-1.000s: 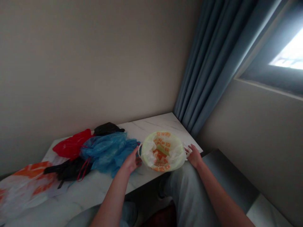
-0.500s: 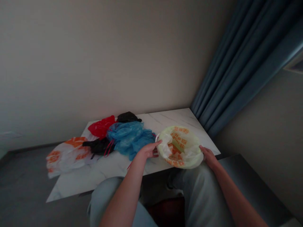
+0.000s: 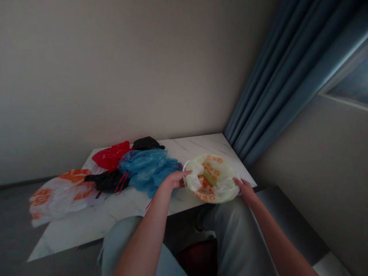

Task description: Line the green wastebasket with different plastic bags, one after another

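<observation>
**Q:** What are the hands doing, closest in?

**A:** They sit apart, just above the pale grey trousers (image 3: 238, 230); the left hand (image 3: 174, 180) is open, fingers stretched out toward 1 o'clock, tips at the left rim of a pale green plastic bag (image 3: 211, 178); the right hand (image 3: 244, 191), at about 2 o'clock, has its fingers curled against the bag's right rim; whether they pinch it, I cannot tell.

**Q:** And the bag itself?

**A:** It lies at about 1 o'clock on a white marble-look counter (image 3: 86, 218), near the front edge and between the hands; its mouth is a rough round, orange print shows on it, and crumpled white plastic gathers at the rim.

**Q:** What lies beyond?

**A:** At 11 o'clock, just left of the left hand, is a crumpled blue plastic bag (image 3: 146, 170); a black bag (image 3: 109, 181) with a red cord (image 3: 121, 184) touches it at 10 o'clock; a white-and-orange bag (image 3: 61, 197) hangs over the counter's left edge at 10 o'clock; farther off are a red bag (image 3: 111, 155) and a second black bag (image 3: 147, 143); a blue-grey curtain (image 3: 258, 96) falls at 1 o'clock.
</observation>
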{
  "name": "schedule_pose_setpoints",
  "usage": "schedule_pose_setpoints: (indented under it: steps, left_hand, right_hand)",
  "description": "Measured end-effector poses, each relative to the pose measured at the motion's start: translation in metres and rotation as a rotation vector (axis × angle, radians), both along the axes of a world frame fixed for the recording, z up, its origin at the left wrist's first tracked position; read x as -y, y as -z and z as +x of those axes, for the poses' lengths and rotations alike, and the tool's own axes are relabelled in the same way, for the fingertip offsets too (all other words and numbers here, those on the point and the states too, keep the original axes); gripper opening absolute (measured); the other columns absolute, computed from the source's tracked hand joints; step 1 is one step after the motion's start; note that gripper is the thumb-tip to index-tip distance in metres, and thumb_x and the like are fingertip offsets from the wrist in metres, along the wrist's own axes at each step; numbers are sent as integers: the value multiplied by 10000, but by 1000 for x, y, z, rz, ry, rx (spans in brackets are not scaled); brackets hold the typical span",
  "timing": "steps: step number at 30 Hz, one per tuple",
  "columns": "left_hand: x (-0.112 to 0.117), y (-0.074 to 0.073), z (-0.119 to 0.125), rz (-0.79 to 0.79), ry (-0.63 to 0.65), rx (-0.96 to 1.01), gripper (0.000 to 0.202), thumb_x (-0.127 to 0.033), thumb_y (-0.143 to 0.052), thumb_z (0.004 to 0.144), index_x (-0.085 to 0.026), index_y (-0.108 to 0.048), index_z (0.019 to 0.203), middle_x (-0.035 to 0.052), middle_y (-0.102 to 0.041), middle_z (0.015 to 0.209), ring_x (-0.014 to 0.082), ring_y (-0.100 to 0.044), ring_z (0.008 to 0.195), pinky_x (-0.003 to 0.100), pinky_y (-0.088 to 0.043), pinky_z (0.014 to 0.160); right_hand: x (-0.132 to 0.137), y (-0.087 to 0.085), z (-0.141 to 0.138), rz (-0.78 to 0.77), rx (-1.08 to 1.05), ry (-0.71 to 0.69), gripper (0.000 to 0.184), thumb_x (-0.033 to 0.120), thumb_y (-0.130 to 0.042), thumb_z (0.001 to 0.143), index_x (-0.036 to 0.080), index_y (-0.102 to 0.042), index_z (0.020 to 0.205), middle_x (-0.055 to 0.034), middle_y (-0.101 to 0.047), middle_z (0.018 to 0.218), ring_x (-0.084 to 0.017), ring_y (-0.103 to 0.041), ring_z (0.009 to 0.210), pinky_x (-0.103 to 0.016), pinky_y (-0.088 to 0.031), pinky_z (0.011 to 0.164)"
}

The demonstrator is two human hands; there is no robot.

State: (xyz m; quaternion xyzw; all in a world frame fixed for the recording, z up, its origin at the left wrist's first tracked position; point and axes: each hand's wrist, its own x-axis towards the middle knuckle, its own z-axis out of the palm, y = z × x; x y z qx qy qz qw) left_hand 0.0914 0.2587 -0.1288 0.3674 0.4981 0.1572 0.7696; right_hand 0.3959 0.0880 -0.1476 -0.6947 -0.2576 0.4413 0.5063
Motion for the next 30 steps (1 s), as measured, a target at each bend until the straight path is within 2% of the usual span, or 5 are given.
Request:
schedule_pose_setpoints:
  steps: [7,12,19,24,30]
  left_hand:
    - [2,-7,9,350,-60,-241,207,-230,-773,721,-124,-704,885,128,-758,940,252,-718,860,301,-543,713]
    - [1,-14,24,637,-93,-418,119,-84,-724,661,-145,-681,753,143,-746,942,299,-689,993,326,-492,819]
    - [1,-23,34,849,-177,-404,172,-76,-681,702,-167,-681,847,123,-735,977,261,-677,997,346,-477,901]
    - [-2,-27,36,867,-247,-283,348,-176,-671,800,-171,-648,1148,107,-714,1143,198,-673,1049,296,-486,947]
    - [-4,-25,30,722,-241,-277,432,-172,-648,809,-140,-592,1236,157,-685,1220,218,-670,1102,304,-494,942]
  right_hand:
    - [-14,-38,4,-329,711,-168,326,439,-647,811,120,-695,762,-98,-703,704,-218,-663,648,-273,-419,549]
    - [-27,-68,-16,-509,1236,-317,216,272,-632,824,88,-706,909,-220,-729,971,-273,-698,899,-291,-435,686]
    - [-22,-70,-53,-481,778,-407,354,386,-509,934,158,-641,696,-91,-655,527,-178,-634,534,-258,-428,563]
    - [-4,-75,-37,-442,559,-453,564,546,-416,967,151,-617,619,-97,-692,638,-128,-586,464,-231,-363,454]
    - [-14,-88,12,-401,563,-130,481,426,-347,993,138,-634,735,-61,-663,664,-102,-535,443,-227,-358,454]
